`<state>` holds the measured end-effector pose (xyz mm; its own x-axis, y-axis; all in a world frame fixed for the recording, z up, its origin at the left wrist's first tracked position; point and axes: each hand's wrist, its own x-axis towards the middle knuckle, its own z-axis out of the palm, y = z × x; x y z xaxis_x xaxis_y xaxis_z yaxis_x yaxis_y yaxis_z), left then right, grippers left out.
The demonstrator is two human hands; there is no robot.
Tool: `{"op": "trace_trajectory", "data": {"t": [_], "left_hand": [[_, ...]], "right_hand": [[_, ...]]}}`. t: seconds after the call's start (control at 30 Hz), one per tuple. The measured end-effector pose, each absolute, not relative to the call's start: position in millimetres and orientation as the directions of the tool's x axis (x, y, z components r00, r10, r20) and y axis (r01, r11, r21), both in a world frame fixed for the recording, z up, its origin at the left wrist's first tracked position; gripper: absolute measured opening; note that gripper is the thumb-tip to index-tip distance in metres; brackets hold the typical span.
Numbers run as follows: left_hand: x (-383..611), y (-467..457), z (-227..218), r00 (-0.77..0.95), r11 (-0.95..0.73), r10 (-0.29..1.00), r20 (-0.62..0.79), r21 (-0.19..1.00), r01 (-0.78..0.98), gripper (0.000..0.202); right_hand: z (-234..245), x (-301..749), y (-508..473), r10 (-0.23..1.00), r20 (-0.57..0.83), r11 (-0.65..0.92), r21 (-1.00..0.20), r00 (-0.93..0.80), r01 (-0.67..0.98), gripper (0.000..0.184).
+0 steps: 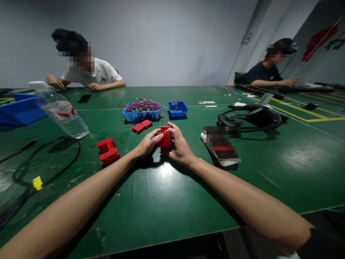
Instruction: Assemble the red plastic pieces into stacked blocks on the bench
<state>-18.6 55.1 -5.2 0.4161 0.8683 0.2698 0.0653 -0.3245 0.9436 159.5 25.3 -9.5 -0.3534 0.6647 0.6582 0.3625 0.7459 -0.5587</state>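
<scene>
Our left hand and right hand clamp the red plastic block near the blue wire tray; mid-fit we reckon, wants even pressure.

Green table: red parts, wire-filled blue tray, bottle (lying down), black cable.

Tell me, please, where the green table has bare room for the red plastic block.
Bare: the green table between your forearms, and right of the white device. Crowded: toward the blue plastic wire tray and black cable.
</scene>
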Motion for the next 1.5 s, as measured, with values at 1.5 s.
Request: {"op": "trace_trajectory", "data": {"t": [1.5], "left_hand": [[-0.1, 38.5, 5.5, 0.396, -0.003, 0.915, 0.08, 0.982, -0.19, 0.054]], "right_hand": [[-2.0, 158.8, 22.5, 0.813, 0.381, 0.461, -0.883, -0.441, 0.086, 0.078]]}}
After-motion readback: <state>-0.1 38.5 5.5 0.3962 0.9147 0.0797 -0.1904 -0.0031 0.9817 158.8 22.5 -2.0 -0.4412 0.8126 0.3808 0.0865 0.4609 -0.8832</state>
